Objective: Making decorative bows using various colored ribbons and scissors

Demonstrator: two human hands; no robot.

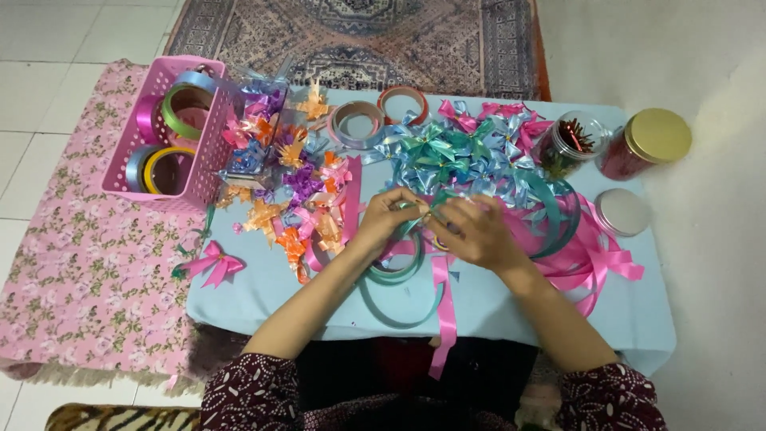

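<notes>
A white tiled floor fills the frame edges, with a patterned rug point(359, 40) at top centre and a pink floral cloth point(88, 271) at the left. A low table under a pale blue cover point(263, 295) takes the middle; its near edge and lower left corner lie bare, the rest is crowded. A pink basket point(209, 144) at upper left holds four ribbon rolls. A heap of blue and teal bows point(463, 156) sits at upper centre, orange and purple bows point(295, 191) left of it, and loose pink ribbon point(590, 263) at right. Two jars point(638, 148) stand at upper right, one gold-lidded, with one loose lid point(622, 211) below.

Both forearms reach up from the bottom edge and meet mid-table. The left hand point(387, 219) and right hand point(475, 231) pinch a teal ribbon point(415, 226) between fingertips, its loops trailing toward the near edge.
</notes>
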